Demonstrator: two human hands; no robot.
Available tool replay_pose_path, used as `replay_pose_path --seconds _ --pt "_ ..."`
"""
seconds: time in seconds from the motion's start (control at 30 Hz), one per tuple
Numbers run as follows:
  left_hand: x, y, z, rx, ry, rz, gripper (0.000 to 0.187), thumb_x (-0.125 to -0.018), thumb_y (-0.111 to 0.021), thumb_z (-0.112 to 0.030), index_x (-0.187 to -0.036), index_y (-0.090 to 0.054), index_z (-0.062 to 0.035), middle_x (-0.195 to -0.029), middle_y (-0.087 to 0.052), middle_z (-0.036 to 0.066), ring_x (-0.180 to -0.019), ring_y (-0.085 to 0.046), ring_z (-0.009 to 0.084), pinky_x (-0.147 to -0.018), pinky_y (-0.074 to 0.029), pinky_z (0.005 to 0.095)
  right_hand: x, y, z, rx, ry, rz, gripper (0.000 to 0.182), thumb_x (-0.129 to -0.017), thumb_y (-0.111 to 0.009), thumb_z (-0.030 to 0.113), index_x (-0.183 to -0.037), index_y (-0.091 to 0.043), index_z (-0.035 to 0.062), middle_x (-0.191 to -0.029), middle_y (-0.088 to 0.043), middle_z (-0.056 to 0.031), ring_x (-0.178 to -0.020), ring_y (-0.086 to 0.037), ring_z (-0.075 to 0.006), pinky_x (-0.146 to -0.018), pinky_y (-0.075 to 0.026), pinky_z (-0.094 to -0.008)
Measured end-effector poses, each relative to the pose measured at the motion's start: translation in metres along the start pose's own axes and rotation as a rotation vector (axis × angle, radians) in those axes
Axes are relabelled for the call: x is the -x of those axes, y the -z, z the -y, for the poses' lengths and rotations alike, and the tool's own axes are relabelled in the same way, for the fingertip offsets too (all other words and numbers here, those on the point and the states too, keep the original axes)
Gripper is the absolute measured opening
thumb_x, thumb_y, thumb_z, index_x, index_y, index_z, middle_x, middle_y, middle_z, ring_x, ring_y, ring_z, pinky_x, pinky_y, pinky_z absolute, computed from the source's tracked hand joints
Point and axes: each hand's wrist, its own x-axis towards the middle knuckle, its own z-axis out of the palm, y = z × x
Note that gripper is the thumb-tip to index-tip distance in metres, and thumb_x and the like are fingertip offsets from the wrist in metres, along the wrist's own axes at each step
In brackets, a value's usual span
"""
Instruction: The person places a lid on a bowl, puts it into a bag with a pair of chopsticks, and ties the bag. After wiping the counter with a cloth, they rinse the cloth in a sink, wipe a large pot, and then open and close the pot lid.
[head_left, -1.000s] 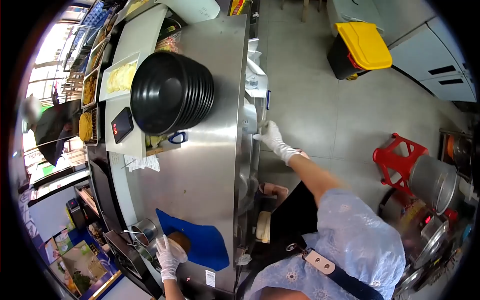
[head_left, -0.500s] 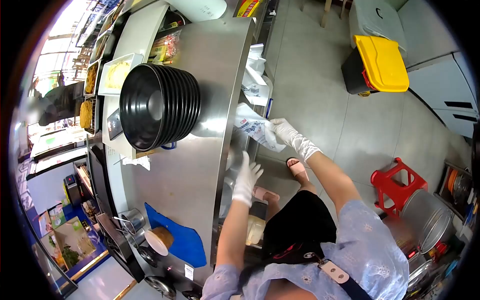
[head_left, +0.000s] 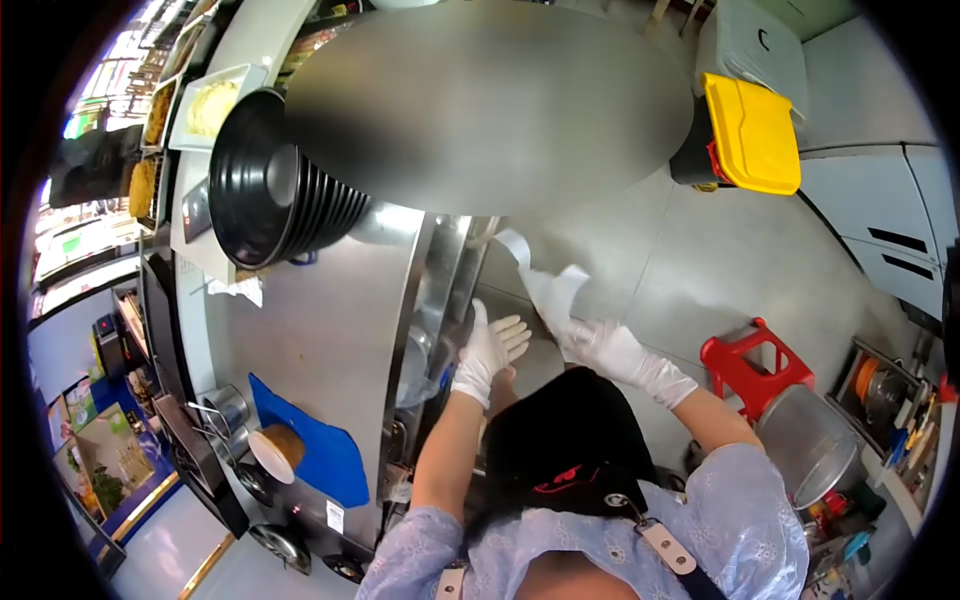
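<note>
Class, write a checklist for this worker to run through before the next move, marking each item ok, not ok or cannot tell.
1. Right hand gripping the white sheet or bag: ok.
2. Left hand open and holding nothing: ok.
3. Gloves on both hands: ok.
4. White sheet or bag over the worktop: not ok, it hangs beyond the edge.
5. Whole stack of black bowls visible: not ok, blur covers part.
</note>
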Motion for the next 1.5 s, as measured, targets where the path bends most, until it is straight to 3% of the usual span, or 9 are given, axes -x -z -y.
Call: replay_pose_path --seconds 0.17,0.3,0.43,0.53,0.7,1.07,1.23,1.37,1.5 --pt "-0.014 0.005 0.013 0.051 0.228 0.274 0.088 -0.082 -0.043 -0.073 -0.123 -0.048 0.0042 -0.111 -0.058 0.021 -0.107 -0.055 0.0309 -0.089 -0.046 0.0453 0.045 0.014 0.042 0.331 0.443 0.295 0.03 -0.077 -0.056 0.011 -0.106 -0.062 0.0089 -0.097 -0.061 -0.0101 -0.075 -0.061 -0.0286 -0.067 -0.049 -0.0409" --pt "-0.025 0.027 0.039 -1.176 -0.247 0.135 0.033 -0.082 -0.068 -0.016 -0.107 -0.06 0.0043 -0.091 -0.065 0.011 -0.08 -0.064 0.0189 -0.072 -0.051 0.0304 0.066 -0.005 0.05 0.697 0.702 0.508 0.035 -0.081 -0.06 0.024 -0.112 -0.062 0.0082 -0.1 -0.062 -0.0044 -0.085 -0.059 -0.0262 -0.074 -0.046 -0.0366" --pt "0.019 0.01 0.022 -1.002 -0.11 -0.109 0.032 -0.082 -0.067 -0.028 -0.095 -0.066 0.0008 -0.092 -0.068 0.008 -0.074 -0.064 0.0173 -0.064 -0.049 0.0282 0.055 0.001 0.051 0.481 0.442 0.842 0.029 -0.081 -0.062 0.028 -0.099 -0.066 0.006 -0.102 -0.062 -0.0056 -0.089 -0.061 -0.0271 -0.074 -0.048 -0.038" --pt "0.091 -0.013 0.013 -0.553 -0.429 -0.075 0.017 -0.083 -0.066 -0.011 -0.091 -0.066 0.0046 -0.08 -0.065 0.008 -0.07 -0.062 0.0149 -0.062 -0.049 0.0305 0.036 0.006 0.06 -0.062 0.008 0.116 0.029 -0.079 -0.067 0.027 -0.097 -0.064 0.0038 -0.095 -0.062 -0.0138 -0.085 -0.063 -0.0262 -0.073 -0.049 -0.0383" --pt "0.168 -0.022 0.01 -0.07 -0.523 -0.08 0.02 -0.082 -0.066 -0.012 -0.095 -0.064 0.0033 -0.081 -0.063 0.006 -0.067 -0.058 0.0138 -0.058 -0.046 0.0294 -0.022 -0.023 0.121 -1.078 -0.352 -0.044 0.018 -0.082 -0.068 0.014 -0.095 -0.063 0.0015 -0.089 -0.065 -0.0065 -0.079 -0.06 -0.0153 -0.075 -0.048 -0.0283" --pt "0.243 0.08 0.076 -0.322 -1.175 -0.93 0.029 -0.072 -0.076 -0.024 -0.066 -0.054 -0.0058 -0.056 -0.056 0.007 -0.051 -0.055 0.0181 -0.05 -0.043 0.0334 -0.06 -0.041 0.228 -0.788 -0.082 0.27 0.012 -0.086 -0.063 0.008 -0.076 -0.057 0.0035 -0.08 -0.062 -0.004 -0.075 -0.059 -0.0134 -0.068 -0.048 -0.026" --pt "0.271 0.185 0.148 -0.736 -0.948 -1.641 0.033 -0.075 -0.073 -0.028 -0.067 -0.048 -0.0071 -0.055 -0.052 0.01 -0.05 -0.055 0.029 -0.049 -0.043 0.0396 -0.086 -0.053 0.271 -1.628 -0.388 0.518 0.013 -0.094 -0.05 0.014 -0.097 -0.056 0.002 -0.105 -0.061 -0.013 -0.098 -0.059 -0.0225 -0.089 -0.047 -0.0361" --pt "0.3 0.197 0.171 -0.721 -0.71 -1.624 0.029 -0.074 -0.074 -0.026 -0.078 -0.055 -0.0043 -0.073 -0.061 0.01 -0.065 -0.061 0.0298 -0.059 -0.049 0.0377 -0.076 -0.069 0.334 -1.333 -0.219 0.7 0.019 -0.094 -0.047 0.014 -0.1 -0.058 0.0 -0.099 -0.061 -0.0086 -0.091 -0.057 -0.0148 -0.082 -0.047 -0.0289" --pt "0.317 0.184 0.147 -0.254 -1.326 -1.299 0.022 -0.078 -0.067 -0.017 -0.092 -0.06 -0.0014 -0.084 -0.064 0.009 -0.073 -0.061 0.018 -0.067 -0.049 0.0314 -0.087 -0.087 0.398 -0.896 -0.091 0.901 0.015 -0.09 -0.054 0.016 -0.09 -0.061 0.0021 -0.087 -0.059 -0.0019 -0.077 -0.051 -0.0055 -0.069 -0.042 -0.0221"
